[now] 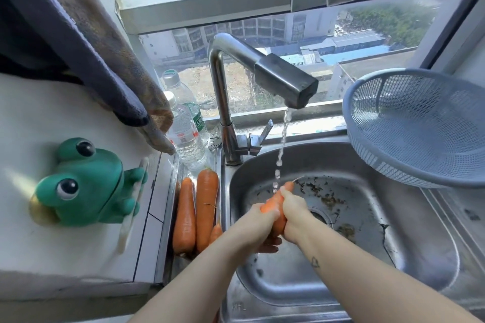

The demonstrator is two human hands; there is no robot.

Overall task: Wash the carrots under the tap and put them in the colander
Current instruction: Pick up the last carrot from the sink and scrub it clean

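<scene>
Over the steel sink both my hands hold one orange carrot under the running tap. My left hand grips its thick lower end, and my right hand is wrapped round its middle. The thin tip points up into the water stream. Three more carrots lie on the ledge left of the sink. The grey-blue colander stands tilted at the back right of the sink, with nothing visible in it.
Two clear water bottles stand behind the loose carrots, beside the tap base. A green frog holder sits on the white counter at left, under hanging towels. Dirt specks lie in the sink basin around the drain.
</scene>
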